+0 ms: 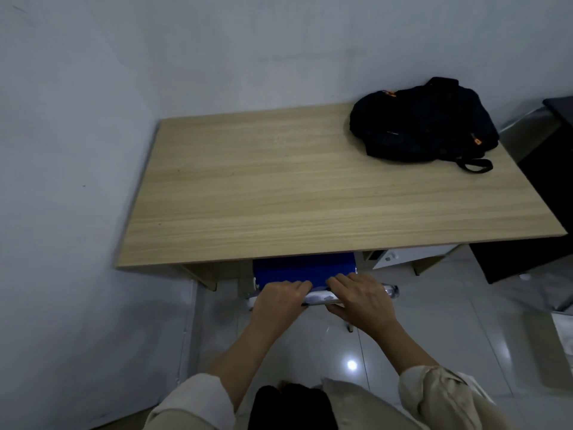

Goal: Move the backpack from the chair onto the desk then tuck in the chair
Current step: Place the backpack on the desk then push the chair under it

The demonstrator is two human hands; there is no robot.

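Note:
A black backpack (424,122) with orange zipper pulls lies on the far right corner of the light wooden desk (279,193). The blue chair (304,270) stands mostly under the desk's front edge, only its back and chrome frame showing. My left hand (280,301) and my right hand (361,297) sit side by side on the chair's top rail, both gripping it.
A grey wall runs along the left and behind the desk. A dark cabinet (545,181) stands to the right of the desk, with a white drawer unit (412,254) under the desk's right side. The floor is glossy white tile (350,364).

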